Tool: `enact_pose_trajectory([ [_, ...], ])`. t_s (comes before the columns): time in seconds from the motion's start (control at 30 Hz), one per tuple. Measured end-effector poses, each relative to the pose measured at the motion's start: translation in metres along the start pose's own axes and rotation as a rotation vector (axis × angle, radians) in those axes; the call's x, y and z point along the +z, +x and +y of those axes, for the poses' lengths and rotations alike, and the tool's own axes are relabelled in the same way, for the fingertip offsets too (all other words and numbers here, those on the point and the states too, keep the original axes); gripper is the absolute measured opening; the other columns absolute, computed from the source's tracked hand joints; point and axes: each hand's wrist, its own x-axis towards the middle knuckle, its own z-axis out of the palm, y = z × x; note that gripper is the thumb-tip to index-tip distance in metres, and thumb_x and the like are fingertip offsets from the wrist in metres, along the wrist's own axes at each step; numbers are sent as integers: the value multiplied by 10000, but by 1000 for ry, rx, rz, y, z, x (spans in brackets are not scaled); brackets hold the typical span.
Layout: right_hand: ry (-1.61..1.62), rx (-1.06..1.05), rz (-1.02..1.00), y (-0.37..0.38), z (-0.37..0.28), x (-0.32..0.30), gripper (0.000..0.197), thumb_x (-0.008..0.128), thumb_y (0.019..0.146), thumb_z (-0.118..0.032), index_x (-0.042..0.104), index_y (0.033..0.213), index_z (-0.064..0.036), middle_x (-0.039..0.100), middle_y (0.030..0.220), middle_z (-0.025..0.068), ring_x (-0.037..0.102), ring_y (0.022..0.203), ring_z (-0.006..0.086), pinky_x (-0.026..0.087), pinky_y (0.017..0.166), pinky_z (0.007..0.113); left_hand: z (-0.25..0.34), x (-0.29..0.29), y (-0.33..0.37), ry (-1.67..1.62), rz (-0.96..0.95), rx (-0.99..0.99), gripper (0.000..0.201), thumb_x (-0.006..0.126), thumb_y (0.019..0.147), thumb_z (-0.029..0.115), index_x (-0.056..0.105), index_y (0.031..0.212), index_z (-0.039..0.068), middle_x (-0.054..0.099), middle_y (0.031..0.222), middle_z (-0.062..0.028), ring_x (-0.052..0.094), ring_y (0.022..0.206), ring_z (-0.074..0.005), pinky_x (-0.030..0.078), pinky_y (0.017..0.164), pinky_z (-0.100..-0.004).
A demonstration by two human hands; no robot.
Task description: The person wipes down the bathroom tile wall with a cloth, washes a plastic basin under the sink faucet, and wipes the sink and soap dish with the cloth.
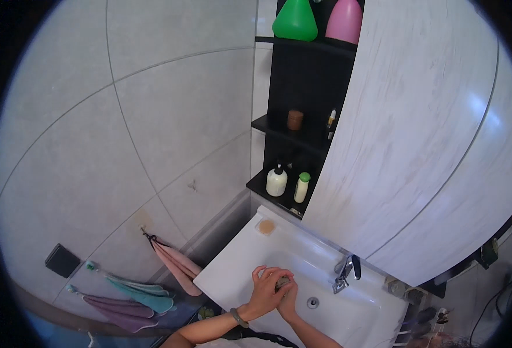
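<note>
My left hand (263, 292), with a grey band (238, 318) round its wrist, reaches over the white washbasin (227, 278). Its fingers curl toward my right hand (289, 298), and the two meet left of the drain (312, 303). Between them shows a small dark grey-green piece (282, 282), mostly covered by my fingers; its kind I cannot make out. Both hands are closed about it. To the right of the hands stands a chrome faucet (343, 272). An orange-tan soap bar (266, 227) lies in the basin's far left corner recess.
Black shelves (302, 75) behind the basin hold a white pump bottle (276, 182), a green-capped bottle (301, 188) and a brown jar (294, 119). Pink (175, 261), teal (143, 293) and purple (117, 310) towels hang at left. A pale cabinet (418, 127) overhangs the basin's back right.
</note>
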Motion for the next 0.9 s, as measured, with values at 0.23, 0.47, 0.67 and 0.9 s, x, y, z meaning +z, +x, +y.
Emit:
enact_pose_trajectory([
  [0.23, 1023, 927, -995, -14, -52, -14, 179, 632, 720, -41, 539, 873, -43, 539, 771, 10, 518, 681, 112, 416, 604, 246, 63, -75, 79, -1409, -683, -56, 483, 635, 844, 460, 605, 1007, 6, 612, 1039, -163, 563, 1016, -249, 404, 910, -402],
  [0.47, 1116, 1111, -1008, -13, -97, -22, 184, 646, 720, -83, 469, 769, -77, 421, 653, -16, 370, 534, 85, 270, 480, 260, 85, -90, 76, -1197, -987, -83, 326, 489, 987, 262, 600, 830, -1, 568, 559, -19, 435, 392, -44, 341, 406, -204],
  [0.67, 445, 954, -650, 11, -70, -35, 212, 631, 742, -26, 431, 708, -88, 398, 605, -18, 345, 461, 83, 236, 420, 249, 42, -35, 71, -989, -610, -399, 309, 404, 1021, 233, 546, 845, 23, 393, 497, 30, 338, 378, -32, 269, 380, -220],
  [0.9, -149, 201, -169, 7, 13, -18, 158, 659, 738, -41, 521, 784, 23, 601, 668, 99, 558, 506, 186, 426, 479, 323, -2, 14, 61, -714, -365, -405, 291, 384, 1029, 224, 512, 851, 33, 367, 494, 16, 330, 385, -46, 260, 388, -222],
])
